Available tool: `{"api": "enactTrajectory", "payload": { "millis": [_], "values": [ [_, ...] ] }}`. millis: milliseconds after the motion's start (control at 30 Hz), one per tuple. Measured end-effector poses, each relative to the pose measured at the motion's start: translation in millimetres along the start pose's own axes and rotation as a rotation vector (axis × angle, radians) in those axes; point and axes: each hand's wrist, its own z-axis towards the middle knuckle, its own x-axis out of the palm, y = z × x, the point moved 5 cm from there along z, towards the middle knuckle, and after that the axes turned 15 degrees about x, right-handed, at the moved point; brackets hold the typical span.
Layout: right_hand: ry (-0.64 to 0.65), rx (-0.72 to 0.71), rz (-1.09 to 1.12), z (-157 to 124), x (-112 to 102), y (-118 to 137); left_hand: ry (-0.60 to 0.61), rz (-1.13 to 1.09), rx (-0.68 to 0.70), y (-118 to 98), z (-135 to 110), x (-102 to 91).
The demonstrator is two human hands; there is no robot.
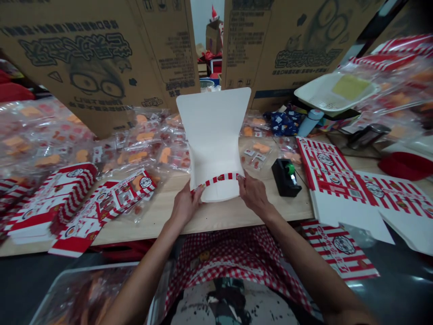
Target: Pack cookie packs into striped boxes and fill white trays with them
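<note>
A white cardboard carton blank (213,135) with a red-and-white striped lower flap stands upright on the wooden table (216,216), its plain inside facing me. My left hand (185,205) pinches its lower left corner. My right hand (253,192) grips the lower right corner at the striped flap. Both hands are closed on the blank.
Flat striped carton blanks lie stacked at the right (334,176) and the left (54,203). Clear snack packets (142,149) cover the back of the table. A black tape dispenser (287,177) sits just right of my right hand. Large brown boxes (94,63) stand behind.
</note>
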Motion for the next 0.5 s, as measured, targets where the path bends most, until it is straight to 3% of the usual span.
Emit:
{"api": "enactTrajectory", "payload": {
  "millis": [100,167,300,400,467,500],
  "values": [
    [0.3,-0.161,0.281,-2.1,5.6,-26.9,0.079,-0.275,0.02,15.2,-10.8,6.1],
    [0.431,-0.241,0.353,-2.2,14.2,-39.0,0.113,-0.296,0.007,27.2,-13.9,13.0],
    [0.223,-0.199,0.21,5.8,38.7,-41.7,0.075,-0.061,-0.094,40.0,-10.5,27.7],
    [0.107,-0.158,0.161,3.9,49.3,-36.9,0.025,-0.026,-0.11,37.7,-13.2,28.9],
    [0.174,-0.173,0.217,2.6,44.9,-42.7,0.044,-0.06,-0.087,39.1,-18.2,19.3],
    [0.28,-0.177,0.261,4.0,40.6,-49.3,0.065,-0.133,-0.071,41.5,-19.3,11.3]
  ]
}}
